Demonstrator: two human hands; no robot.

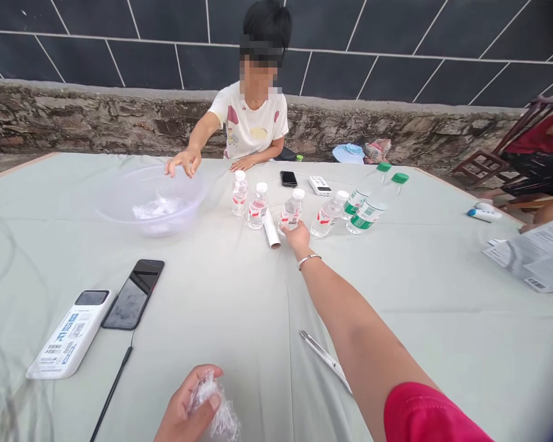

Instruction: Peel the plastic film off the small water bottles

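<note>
My left hand (187, 406), near the front edge of the view, is closed round a crumpled wad of clear plastic film (219, 410). Stretched far forward, my right hand (298, 238) has its fingers round the lower part of a small white-capped water bottle (292, 210), which stands upright. To the left of that hand lies a white roll (271, 230) with a hollow end. Other small water bottles stand on both sides, one (258, 207) to the left and one (329, 215) to the right. Two taller green-capped bottles (367, 212) are farther right.
Across the table (239, 294) a person (257, 126) reaches a hand over a translucent basin (168, 224) with crumpled film in it. Phones (134, 294), a power bank (71, 334), a black cable, a silver pen-like tool (323, 358) and papers (539, 258) lie about.
</note>
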